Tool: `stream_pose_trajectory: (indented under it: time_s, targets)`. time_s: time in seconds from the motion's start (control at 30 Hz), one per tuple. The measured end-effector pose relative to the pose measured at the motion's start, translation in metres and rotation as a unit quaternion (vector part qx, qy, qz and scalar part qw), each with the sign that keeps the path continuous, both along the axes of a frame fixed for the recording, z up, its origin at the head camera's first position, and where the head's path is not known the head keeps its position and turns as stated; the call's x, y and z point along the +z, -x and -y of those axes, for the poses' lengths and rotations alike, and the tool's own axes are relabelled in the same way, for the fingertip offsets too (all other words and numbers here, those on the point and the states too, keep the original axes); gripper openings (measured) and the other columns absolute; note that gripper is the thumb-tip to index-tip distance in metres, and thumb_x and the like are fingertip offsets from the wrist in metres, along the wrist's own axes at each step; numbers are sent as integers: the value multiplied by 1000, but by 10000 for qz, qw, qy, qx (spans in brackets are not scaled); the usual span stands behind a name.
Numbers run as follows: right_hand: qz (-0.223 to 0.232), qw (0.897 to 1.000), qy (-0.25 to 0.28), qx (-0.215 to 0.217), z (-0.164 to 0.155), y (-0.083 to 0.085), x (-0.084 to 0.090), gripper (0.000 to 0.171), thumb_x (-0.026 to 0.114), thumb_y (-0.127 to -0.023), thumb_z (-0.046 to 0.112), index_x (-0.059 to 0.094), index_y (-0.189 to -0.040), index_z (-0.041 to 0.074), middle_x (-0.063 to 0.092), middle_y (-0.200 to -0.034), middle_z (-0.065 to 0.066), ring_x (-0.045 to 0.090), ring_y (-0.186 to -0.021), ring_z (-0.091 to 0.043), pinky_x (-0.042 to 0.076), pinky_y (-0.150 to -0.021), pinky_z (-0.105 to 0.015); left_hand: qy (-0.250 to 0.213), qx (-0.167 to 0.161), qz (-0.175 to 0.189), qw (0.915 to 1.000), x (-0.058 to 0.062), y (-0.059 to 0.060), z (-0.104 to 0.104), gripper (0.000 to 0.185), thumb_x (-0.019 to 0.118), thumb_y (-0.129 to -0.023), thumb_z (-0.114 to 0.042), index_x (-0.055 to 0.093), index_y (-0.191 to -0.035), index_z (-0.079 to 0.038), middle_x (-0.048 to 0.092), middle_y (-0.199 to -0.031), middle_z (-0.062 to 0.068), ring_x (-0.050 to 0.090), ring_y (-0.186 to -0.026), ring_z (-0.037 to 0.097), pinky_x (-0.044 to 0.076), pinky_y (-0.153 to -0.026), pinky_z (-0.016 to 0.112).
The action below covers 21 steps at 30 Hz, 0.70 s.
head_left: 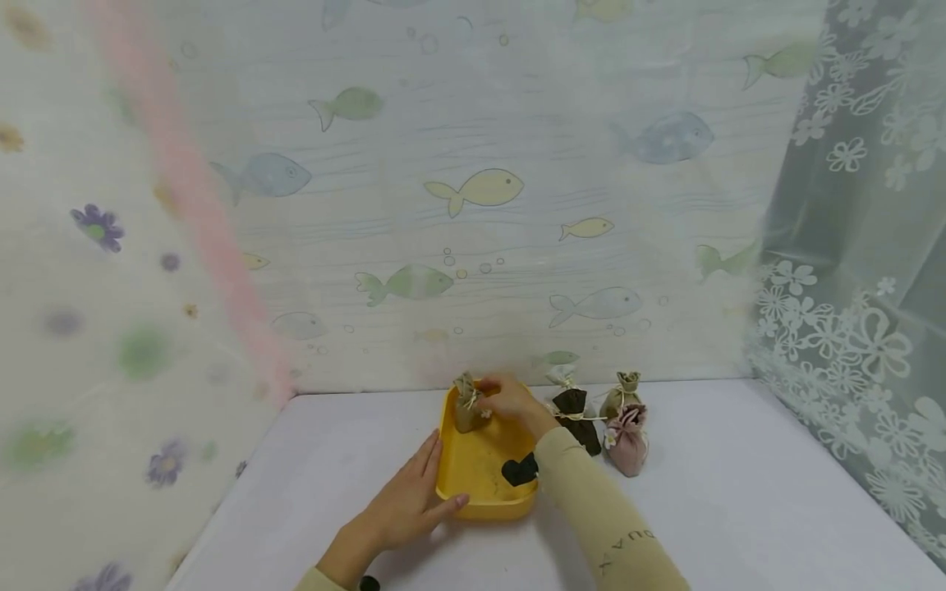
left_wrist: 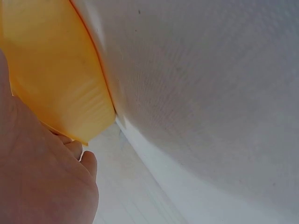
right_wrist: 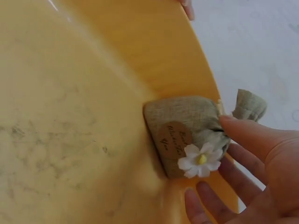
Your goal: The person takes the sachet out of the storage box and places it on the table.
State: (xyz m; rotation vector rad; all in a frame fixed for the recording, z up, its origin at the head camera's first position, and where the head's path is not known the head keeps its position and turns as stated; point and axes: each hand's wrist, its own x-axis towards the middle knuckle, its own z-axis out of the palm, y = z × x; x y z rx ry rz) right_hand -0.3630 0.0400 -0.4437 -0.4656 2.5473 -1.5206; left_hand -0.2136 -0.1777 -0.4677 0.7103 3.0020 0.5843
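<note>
Yellow tray (head_left: pixel 452 460): sits on the white bench (head_left: pixel 739 509), near the fish-print backdrop (head_left: pixel 473 189). Your left hand (head_left: pixel 410 502) lies against its near-left corner, fingers straight along the outer wall, thumb laid on the front rim; nothing is clasped. The left wrist view shows only the tray's outer wall and your palm pressed to it.

Olive sachet (right_wrist: pixel 187 130): a small linen pouch with a white daisy and a round label, standing inside the tray at its far-left corner, leaning on the wall. Your right hand (head_left: pixel 510 400) is at its gathered neck; the thumb touches the tie, the fingers (right_wrist: pixel 243 161) spread loosely beside it. Whether that grip pinches the pouch or merely rests on it, you cannot tell from these views.

Beside the tray, right: a dark brown sachet (head_left: pixel 576 414), a pink sachet (head_left: pixel 628 443), another olive-tan sachet (head_left: pixel 622 392), clustered together, touching or nearly so.

Far right: lace flower curtain (head_left: pixel 857 328).
</note>
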Motion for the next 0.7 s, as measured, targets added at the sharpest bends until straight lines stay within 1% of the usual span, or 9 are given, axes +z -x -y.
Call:
stream_pose_trajectory:
  time_s: [0.2,0.33,0.43,0.57,0.63,0.7]
  targets:
    - [49,9998,95,-148,4,-2,-2,49,78,-88,10,64,-134,-3,64,-131,-18,59,-122,-36,48,-107,-52,-1,-6,-14,10000,-1,0,1,100,45,-100,-68,16,-161,6,8,-171,19,17,-156,34,25,-123,53]
    - [-12,9994,-52,-346,5,-4,-2,45,79,-88,14,67,-129,-1,66,-126,-16,61,-115,-33,51,-103,-50,6,-2,12,10000,-1,1,0,101,45,-99,-70,17,-161,6,8,-171,19,18,-155,35,25,-123,54]
    - [-60,9990,-141,-421,5,-6,-1,42,79,-89,15,69,-127,0,67,-125,-16,61,-114,-33,52,-102,-50,14,-8,35,10000,-2,0,0,102,44,-99,-70,17,-161,6,8,-171,19,19,-155,35,26,-122,54]
    - [-146,9990,-216,-352,5,-7,2,43,78,-91,18,68,-129,-1,66,-128,-17,61,-117,-34,52,-101,-50,18,-11,32,10000,-1,0,-1,101,45,-100,-69,15,-161,6,8,-170,20,19,-155,35,25,-123,54]
    - [-261,9989,-269,-269,5,-7,5,41,77,-92,19,69,-127,-1,67,-126,-17,62,-115,-34,53,-99,-49,5,-4,21,10000,-1,0,-1,101,46,-100,-68,15,-161,6,9,-170,21,18,-155,35,24,-123,54]
    - [-425,9984,-328,-174,5,-8,9,36,76,-93,20,71,-122,-1,68,-121,-16,63,-110,-32,55,-94,-47,10,8,7,10000,0,0,0,101,46,-100,-68,14,-161,6,9,-170,21,18,-155,36,24,-123,54]
